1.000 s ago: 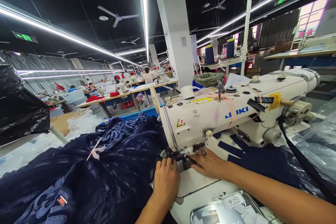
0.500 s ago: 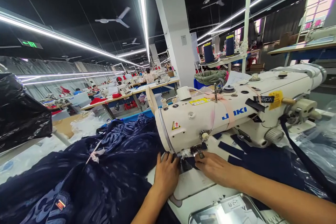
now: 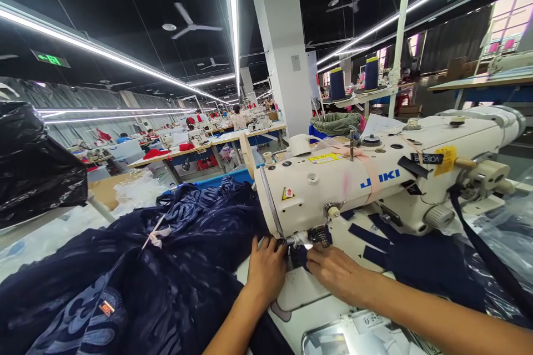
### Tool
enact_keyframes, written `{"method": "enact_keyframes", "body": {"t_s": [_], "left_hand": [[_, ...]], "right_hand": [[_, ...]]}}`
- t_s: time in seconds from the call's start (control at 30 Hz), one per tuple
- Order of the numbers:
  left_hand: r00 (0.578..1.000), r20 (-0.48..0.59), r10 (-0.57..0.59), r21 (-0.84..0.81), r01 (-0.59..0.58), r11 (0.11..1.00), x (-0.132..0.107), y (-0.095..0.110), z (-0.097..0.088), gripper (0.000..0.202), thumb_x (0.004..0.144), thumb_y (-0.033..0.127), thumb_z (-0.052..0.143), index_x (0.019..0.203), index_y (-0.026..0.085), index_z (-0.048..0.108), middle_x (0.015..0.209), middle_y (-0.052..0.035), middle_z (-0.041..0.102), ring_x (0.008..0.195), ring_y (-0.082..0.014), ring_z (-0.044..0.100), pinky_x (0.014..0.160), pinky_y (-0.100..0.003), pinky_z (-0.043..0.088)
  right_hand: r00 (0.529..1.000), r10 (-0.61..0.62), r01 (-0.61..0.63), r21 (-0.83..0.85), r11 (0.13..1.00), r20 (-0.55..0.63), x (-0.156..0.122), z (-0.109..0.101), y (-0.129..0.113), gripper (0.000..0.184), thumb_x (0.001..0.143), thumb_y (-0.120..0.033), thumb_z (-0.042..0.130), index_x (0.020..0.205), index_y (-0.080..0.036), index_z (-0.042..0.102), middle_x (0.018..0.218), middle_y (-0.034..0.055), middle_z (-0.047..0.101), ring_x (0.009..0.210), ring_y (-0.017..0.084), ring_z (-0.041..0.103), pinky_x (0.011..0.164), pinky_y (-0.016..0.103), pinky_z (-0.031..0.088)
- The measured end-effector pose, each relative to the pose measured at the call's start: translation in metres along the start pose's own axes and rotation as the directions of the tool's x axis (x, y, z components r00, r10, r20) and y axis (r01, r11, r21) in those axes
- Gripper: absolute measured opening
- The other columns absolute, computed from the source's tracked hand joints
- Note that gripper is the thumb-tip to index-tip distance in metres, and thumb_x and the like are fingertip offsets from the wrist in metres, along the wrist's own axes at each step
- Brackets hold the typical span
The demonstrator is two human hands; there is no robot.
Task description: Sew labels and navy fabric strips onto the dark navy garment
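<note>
A white sewing machine (image 3: 300, 199) with blue lettering stands before me, its needle area low at the head's front. My left hand (image 3: 267, 267) is just left of the presser foot, fingers bent and pressed down on navy fabric. Close on the foot's other side, my right hand (image 3: 335, 272) pinches a small navy fabric piece (image 3: 306, 259) between thumb and fingers. Part of that piece is hidden by the hand and the machine. A large heap of navy garments (image 3: 183, 283), with a pale tie round part of it, lies left of my left hand.
Navy fabric strips (image 3: 368, 237) lie behind my right arm, with a larger navy piece (image 3: 433, 269) beside them. A metal tray (image 3: 306, 341) sits at the front. Thread cones (image 3: 371, 75) stand behind the machine. A black plastic bag (image 3: 37, 163) hangs at left.
The view has shifted slightly, so the machine appears farther right. My right hand has moved a little left and lower against the machine. My left hand stays by the foot.
</note>
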State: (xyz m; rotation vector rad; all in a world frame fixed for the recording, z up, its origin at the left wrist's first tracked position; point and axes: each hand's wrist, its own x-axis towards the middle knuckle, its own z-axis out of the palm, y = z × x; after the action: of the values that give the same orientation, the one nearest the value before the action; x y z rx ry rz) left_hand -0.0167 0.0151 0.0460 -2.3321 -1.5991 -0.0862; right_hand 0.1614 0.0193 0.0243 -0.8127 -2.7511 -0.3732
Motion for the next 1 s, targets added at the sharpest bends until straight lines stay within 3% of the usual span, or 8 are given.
{"method": "enact_keyframes", "body": {"t_s": [0.5,0.73,0.9,1.0], "left_hand": [[1.000,0.017,-0.011,-0.035,0.012,0.999,0.012,-0.004,0.003,0.022,0.082,0.020,0.042,0.088,0.020,0.064,0.091,-0.0086,0.063,0.096,-0.0250,0.053,0.092,-0.046,0.028],[1.000,-0.002,-0.021,-0.007,0.021,1.000,0.010,-0.002,0.002,0.025,0.082,0.017,0.040,0.090,0.019,0.063,0.094,-0.0092,0.063,0.096,-0.0246,0.053,0.092,-0.047,0.029],[0.997,0.073,0.000,0.005,-0.001,1.000,-0.001,0.001,-0.015,0.025,0.077,0.010,0.045,0.093,0.016,0.062,0.098,-0.0098,0.062,0.094,-0.0227,0.055,0.087,-0.040,0.035],[0.993,0.114,0.026,0.095,-0.037,0.995,-0.025,-0.006,-0.032,0.022,0.076,0.006,0.044,0.079,0.016,0.064,0.083,-0.0075,0.064,0.080,-0.0209,0.057,0.072,-0.033,0.040]], "right_hand": [[0.994,0.109,-0.110,-0.049,0.993,-0.015,0.009,0.007,-0.011,0.013,0.070,0.001,0.055,0.075,-0.010,0.062,0.080,0.0098,0.061,0.072,0.021,0.056,0.060,0.031,0.045],[0.994,0.105,-0.105,0.003,0.994,-0.016,0.006,0.005,0.008,0.018,0.073,0.001,0.050,0.077,-0.010,0.062,0.083,0.0104,0.062,0.076,0.020,0.056,0.068,0.030,0.042],[0.987,0.153,-0.156,0.055,0.986,0.054,-0.002,-0.002,0.029,0.021,0.082,-0.006,0.042,0.079,-0.012,0.063,0.079,0.0088,0.062,0.077,0.021,0.056,0.066,0.028,0.041],[0.987,0.148,-0.152,0.059,0.987,0.064,-0.005,-0.007,0.031,0.022,0.081,-0.007,0.042,0.080,-0.012,0.063,0.078,0.0082,0.062,0.074,0.020,0.056,0.065,0.028,0.042]]}}
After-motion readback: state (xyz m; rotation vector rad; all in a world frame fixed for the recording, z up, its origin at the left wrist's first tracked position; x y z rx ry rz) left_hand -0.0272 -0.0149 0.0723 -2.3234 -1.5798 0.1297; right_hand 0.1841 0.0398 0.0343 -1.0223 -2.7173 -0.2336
